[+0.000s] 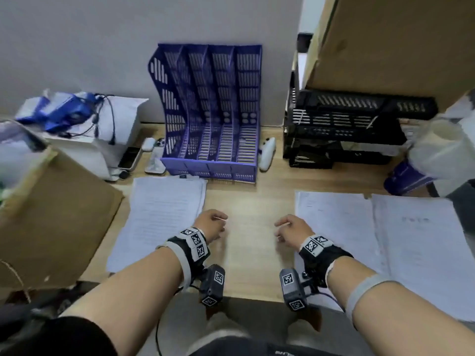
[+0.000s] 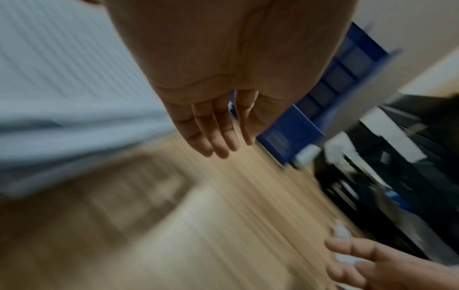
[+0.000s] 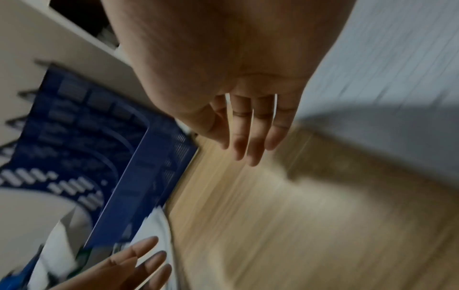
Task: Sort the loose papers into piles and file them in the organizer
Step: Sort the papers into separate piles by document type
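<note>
A blue slotted organizer (image 1: 213, 111) with several empty compartments stands against the wall at the back of the wooden desk (image 1: 252, 201). One pile of printed papers (image 1: 159, 217) lies at the left. Two more paper piles lie at the right, a nearer one (image 1: 334, 227) and a farther-right one (image 1: 424, 247). My left hand (image 1: 213, 224) and right hand (image 1: 290, 227) hover over the bare desk between the piles, empty. In the wrist views the left fingers (image 2: 218, 133) and right fingers (image 3: 250, 133) are loosely extended; both views are blurred.
A cardboard box (image 1: 51, 214) sits at the left edge, a white box with blue gear and cables (image 1: 84, 119) behind it. Black stacked trays (image 1: 347, 124) stand at the back right under a cardboard panel (image 1: 385, 42). A white controller (image 1: 267, 152) and a phone (image 1: 131, 158) flank the organizer.
</note>
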The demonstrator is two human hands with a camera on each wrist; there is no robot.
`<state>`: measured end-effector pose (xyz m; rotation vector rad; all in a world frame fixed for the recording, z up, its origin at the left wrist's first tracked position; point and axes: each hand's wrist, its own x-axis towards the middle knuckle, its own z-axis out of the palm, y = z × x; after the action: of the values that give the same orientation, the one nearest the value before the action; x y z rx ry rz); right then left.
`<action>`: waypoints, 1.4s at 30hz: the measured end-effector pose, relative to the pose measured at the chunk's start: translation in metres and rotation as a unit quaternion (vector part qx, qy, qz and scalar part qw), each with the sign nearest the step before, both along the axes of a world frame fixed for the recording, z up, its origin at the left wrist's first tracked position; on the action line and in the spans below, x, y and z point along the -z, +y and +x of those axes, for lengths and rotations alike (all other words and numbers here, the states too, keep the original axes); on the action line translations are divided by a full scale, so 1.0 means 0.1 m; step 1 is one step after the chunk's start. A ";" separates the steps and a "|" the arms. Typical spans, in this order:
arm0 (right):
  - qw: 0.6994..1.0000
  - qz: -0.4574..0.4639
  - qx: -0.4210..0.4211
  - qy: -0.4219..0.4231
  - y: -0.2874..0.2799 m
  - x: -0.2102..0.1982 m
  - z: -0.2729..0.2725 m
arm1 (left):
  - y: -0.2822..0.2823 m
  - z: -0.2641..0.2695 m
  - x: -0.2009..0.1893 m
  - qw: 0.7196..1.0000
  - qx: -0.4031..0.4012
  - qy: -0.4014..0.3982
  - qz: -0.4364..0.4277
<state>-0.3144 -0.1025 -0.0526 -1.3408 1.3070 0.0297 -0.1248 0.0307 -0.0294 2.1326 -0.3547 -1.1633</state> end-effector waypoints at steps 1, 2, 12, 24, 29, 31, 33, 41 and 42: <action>0.999 0.024 -0.018 -0.011 0.17 0.02 0.26 | 0.22 0.25 0.03 0.999 -0.017 -0.029 0.021; 0.998 0.048 -0.036 -0.021 0.32 0.06 0.49 | 0.43 0.49 0.07 0.996 -0.029 -0.062 0.049; 0.983 0.159 -0.092 0.001 1.40 0.25 1.63 | 1.66 1.64 0.16 0.960 0.008 -0.139 0.245; 0.960 -0.108 -0.208 0.152 1.25 -0.14 1.59 | 1.46 1.60 0.00 0.945 0.085 -0.240 0.204; 0.920 -0.238 -0.243 0.194 0.94 -0.57 1.44 | 0.89 1.33 -0.36 0.884 0.270 -0.382 -0.024; 0.910 -0.284 -0.249 0.172 0.83 -0.71 1.40 | 0.62 1.21 -0.51 0.816 0.371 -0.440 -0.055; 0.901 -0.328 -0.247 0.139 0.74 -0.87 1.33 | 0.40 1.09 -0.64 0.766 0.428 -0.474 -0.067; 0.927 -0.333 0.151 0.081 0.30 -1.08 0.34 | -0.19 0.89 -0.63 0.921 0.235 -0.226 -0.212; 0.943 -0.269 0.179 0.078 0.29 -1.02 0.17 | -0.28 0.83 -0.61 0.929 0.210 -0.201 -0.230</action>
<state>-0.2970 -0.0734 0.0495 -1.5494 1.7604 -0.5166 -0.0416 0.0027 0.0321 1.8993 -1.1950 -0.7401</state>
